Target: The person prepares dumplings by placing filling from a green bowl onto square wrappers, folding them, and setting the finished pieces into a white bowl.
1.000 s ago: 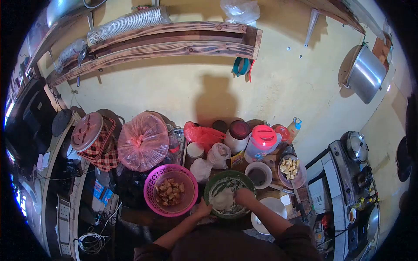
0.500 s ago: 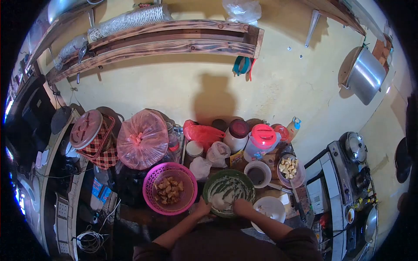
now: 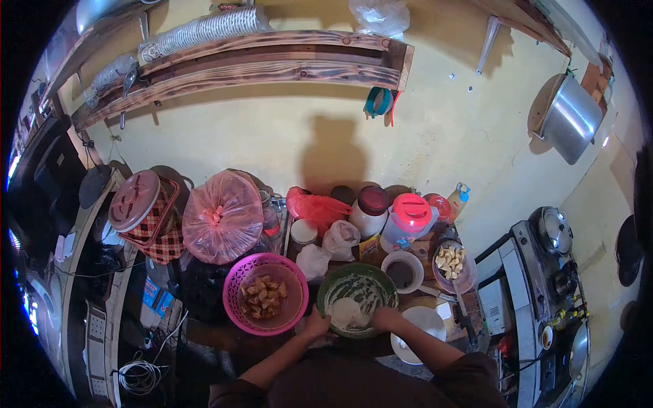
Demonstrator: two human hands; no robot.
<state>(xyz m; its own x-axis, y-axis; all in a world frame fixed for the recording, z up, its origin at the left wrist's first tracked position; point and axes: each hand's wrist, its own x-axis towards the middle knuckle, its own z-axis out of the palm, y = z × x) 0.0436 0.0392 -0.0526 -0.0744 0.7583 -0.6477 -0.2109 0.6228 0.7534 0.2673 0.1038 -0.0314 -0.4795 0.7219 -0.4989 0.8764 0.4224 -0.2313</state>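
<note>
A green bowl stands in front of me, its inside smeared with a pale coating. A lump of whitish dough lies in its lower left part. My left hand is closed on the bowl's near left rim. At the bowl's right side, my right hand is low over the inner wall, fingers curled down; whatever they hold is hidden. Left of the bowl is a pink basket with brown chunks inside. Beside my right forearm sits a white bowl.
Behind the green bowl are a pot of dark liquid, white plastic bags, a red-lidded jar and a pink-lidded pitcher. A bowl of pale pieces is at right, and a stove beyond it.
My right hand has shifted right, toward the bowl's right wall. More of the dough lump shows in the bowl now. My left hand stays on the rim.
</note>
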